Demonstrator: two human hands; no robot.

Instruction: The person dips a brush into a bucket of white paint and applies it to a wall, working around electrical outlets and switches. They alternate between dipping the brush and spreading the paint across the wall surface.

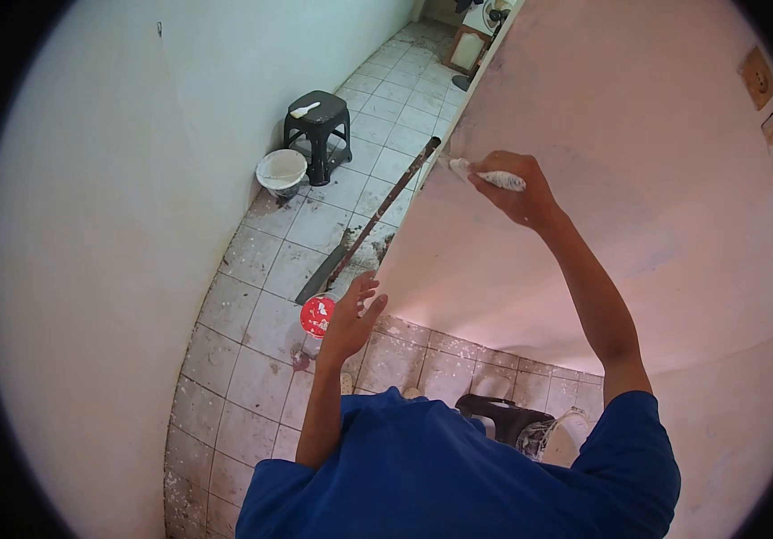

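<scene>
My right hand (523, 190) grips a paintbrush (506, 181) by its white, paint-crusted handle. The bristle end points left and meets, or nearly meets, the pinkish wall (530, 269) close to its vertical edge; exact contact is hard to make out. My left hand (355, 319) hangs in the air lower down, fingers apart and holding nothing. Beneath it, partly covered from view, a red paint-spotted lid or container top (316, 316) shows on the floor. A long brown pole (386, 211) with a flat grey head (319, 277) slants beside the wall's edge.
A black stool (318, 117) carries another brush (304, 110); a white bucket (281, 169) stands beside it. Near my body are a second black stool (503, 418) and a paint-smeared bucket (566, 437). Paint spots mark the tiled floor (252, 332). Two wall sockets or switches (757, 78) sit at right.
</scene>
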